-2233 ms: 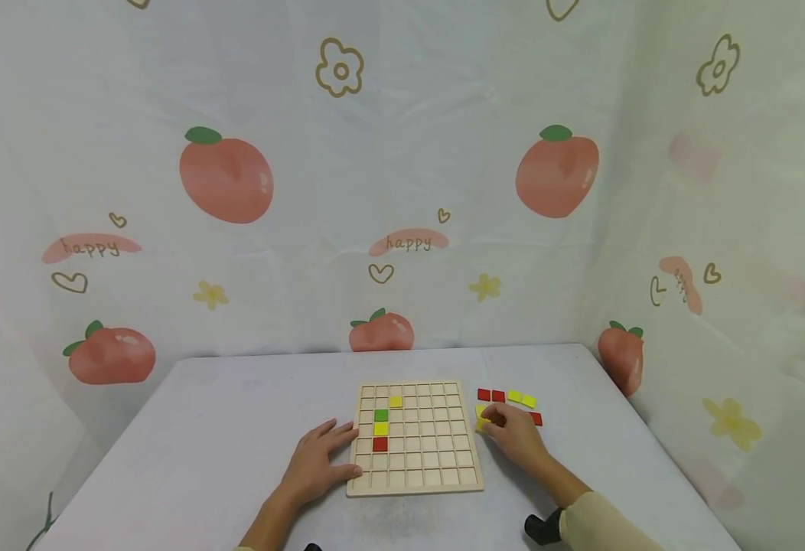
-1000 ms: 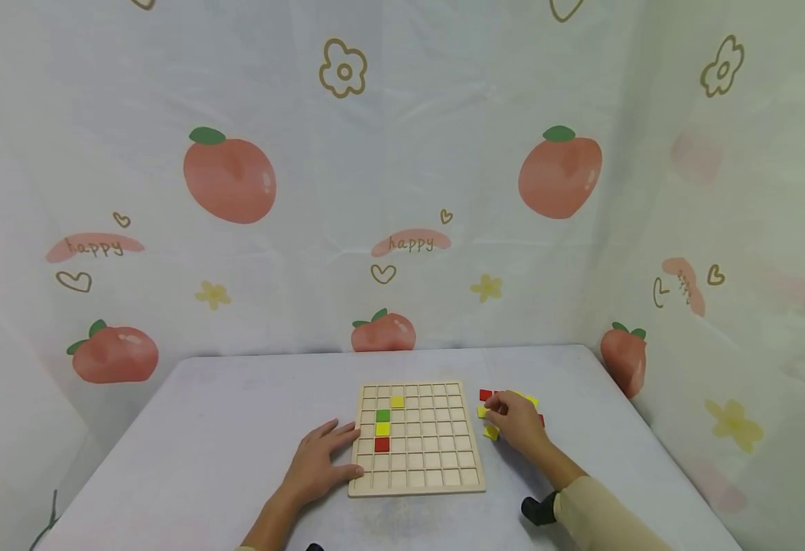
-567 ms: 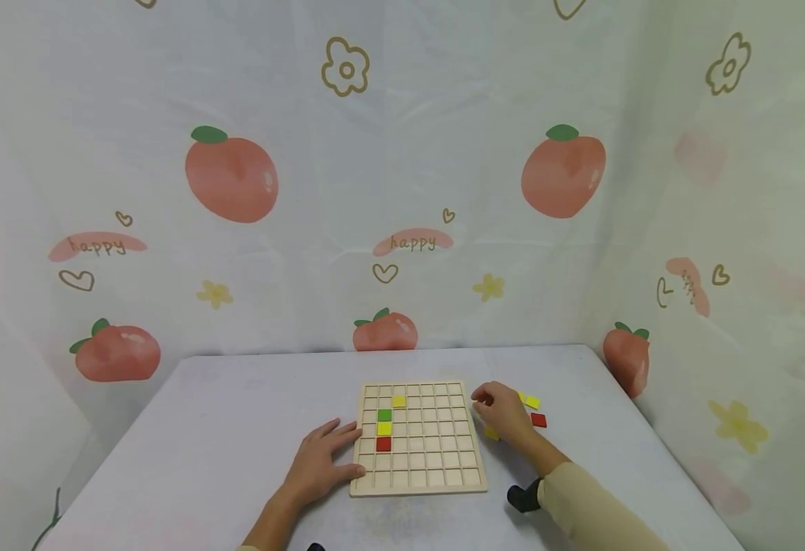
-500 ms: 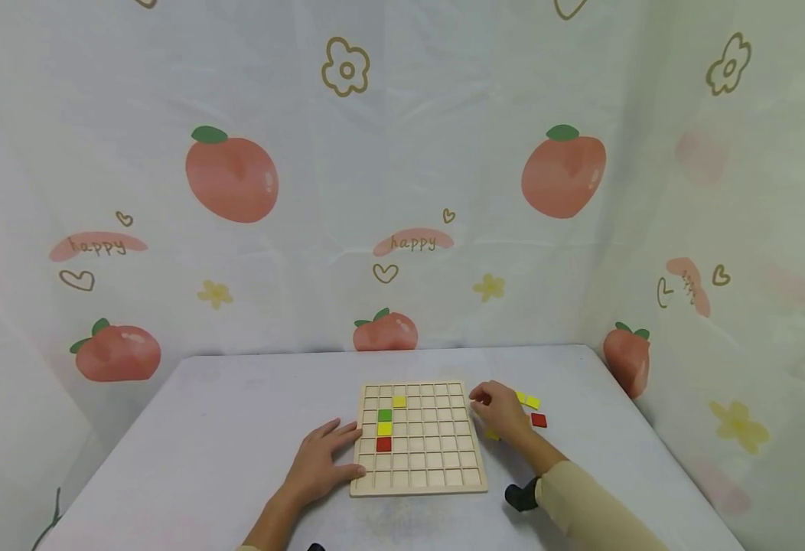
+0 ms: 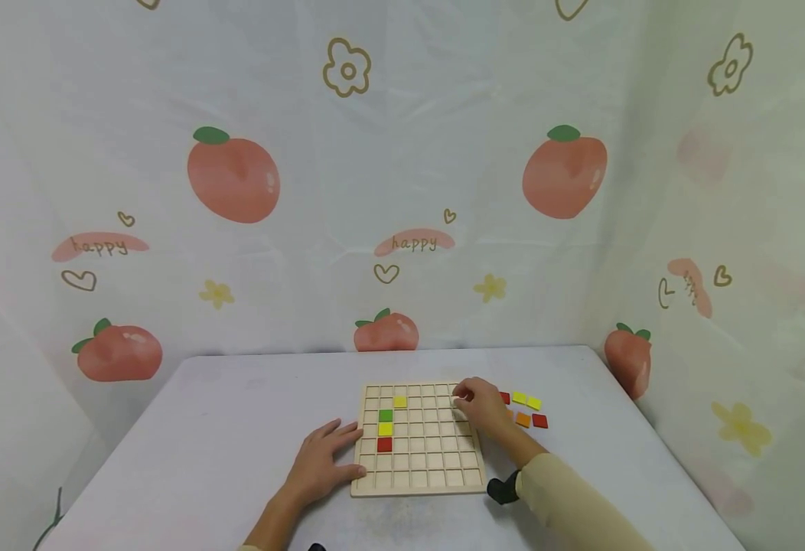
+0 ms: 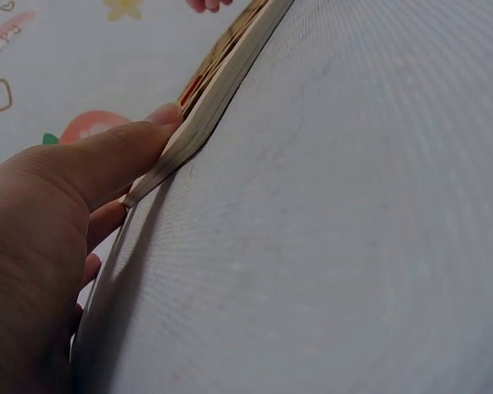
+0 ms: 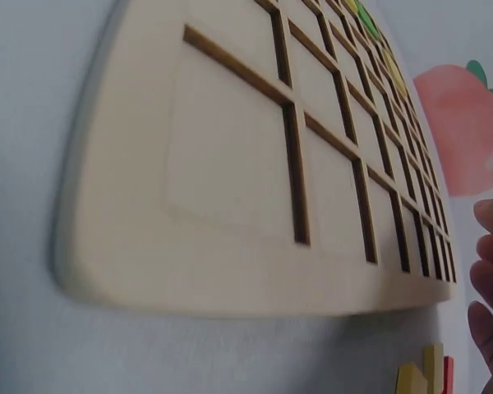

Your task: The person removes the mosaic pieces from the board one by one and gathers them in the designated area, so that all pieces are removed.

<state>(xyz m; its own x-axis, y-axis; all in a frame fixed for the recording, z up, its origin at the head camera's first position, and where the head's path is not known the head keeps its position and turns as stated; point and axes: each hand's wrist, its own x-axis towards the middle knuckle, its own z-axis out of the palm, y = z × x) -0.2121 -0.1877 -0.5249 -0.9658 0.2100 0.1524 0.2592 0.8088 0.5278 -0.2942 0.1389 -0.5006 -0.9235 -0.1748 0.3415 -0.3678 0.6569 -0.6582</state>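
Note:
A wooden grid board (image 5: 419, 492) lies on the table, its grid holding green (image 5: 385, 415), red (image 5: 385, 445) and yellow tiles (image 5: 400, 402). My left hand (image 5: 320, 461) rests against the board's left edge with fingers spread, its thumb (image 6: 166, 115) touching the rim in the left wrist view. Over the board's far right corner is my right hand (image 5: 481, 405), fingers bent and thumb close to the forefinger. I cannot tell whether a tile is between those fingertips. At the right border of the right wrist view, the fingers (image 7: 491, 279) show curled beside the board.
Right of the board lie loose tiles: yellow (image 5: 526, 400), orange (image 5: 523, 419) and red (image 5: 539, 422), partly hidden behind my right hand. A printed white curtain (image 5: 306, 191) hangs behind and beside the white table (image 5: 237, 428).
My right hand has moved left from among the loose tiles to over the board's far right corner, uncovering some red and orange tiles. The left hand has stayed at the board's edge.

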